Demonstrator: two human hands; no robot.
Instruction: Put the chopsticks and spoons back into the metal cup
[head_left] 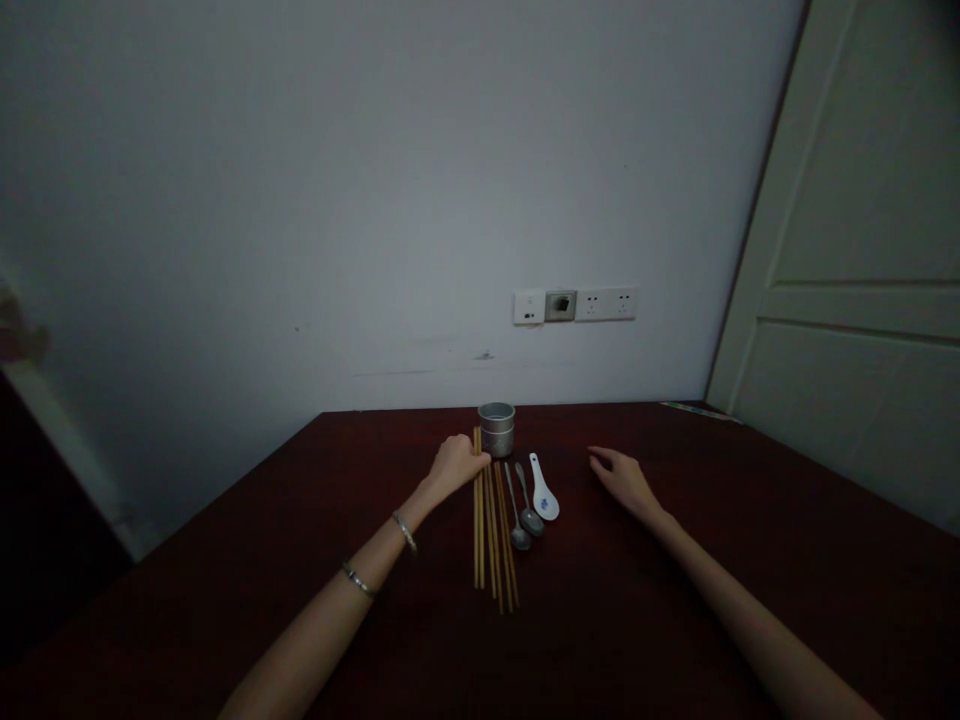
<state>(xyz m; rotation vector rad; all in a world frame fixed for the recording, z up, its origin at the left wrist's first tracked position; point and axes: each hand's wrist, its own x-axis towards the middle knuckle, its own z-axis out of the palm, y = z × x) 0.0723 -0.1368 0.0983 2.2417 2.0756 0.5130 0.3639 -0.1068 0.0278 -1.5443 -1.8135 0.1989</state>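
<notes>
My left hand (456, 465) is closed around the upper part of a light pair of chopsticks (478, 540), whose top ends show above my fingers. Just to their right, several more wooden chopsticks (502, 550) lie side by side on the table. Two metal spoons (532, 521) and a white ceramic soup spoon (544, 500) with a blue mark follow in the row. Behind the utensils stands a grey metal cup (497, 432), close to my left fingertips. My right hand (624, 482) rests on the table, right of the white spoon, fingers loosely apart and holding nothing.
The dark red table (600, 620) runs back to a pale wall (337, 250). White wall sockets (606, 304) sit above its far edge. A panelled door (862, 300) borders the right side, and a thin strip (699, 410) lies at the back right.
</notes>
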